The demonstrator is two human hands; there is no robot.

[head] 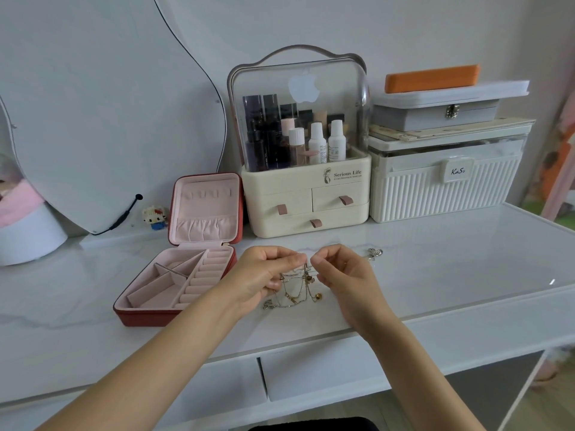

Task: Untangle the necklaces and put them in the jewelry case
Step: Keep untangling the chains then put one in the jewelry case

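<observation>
Head: necklaces (298, 290) hang downward (tangled), pinched.

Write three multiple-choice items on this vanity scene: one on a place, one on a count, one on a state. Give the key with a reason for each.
1. Where is the jewelry case relative to the left hand?
A. To its left
B. To its right
C. On top of the ribbed white box

2. How many drawer pulls show on the cream cosmetic organizer?
A. One
B. Three
C. Five

3. What state is the jewelry case in?
A. Zipped shut
B. Open, compartments holding no necklaces
C. Open, full of chains

Key:
1. A, the case lies on the tabletop left of both hands.
2. B, two pink pulls sit above and one below.
3. B, the lid stands up and the pink compartments look bare, while the tangled necklaces hang between the left hand and right hand.
</observation>
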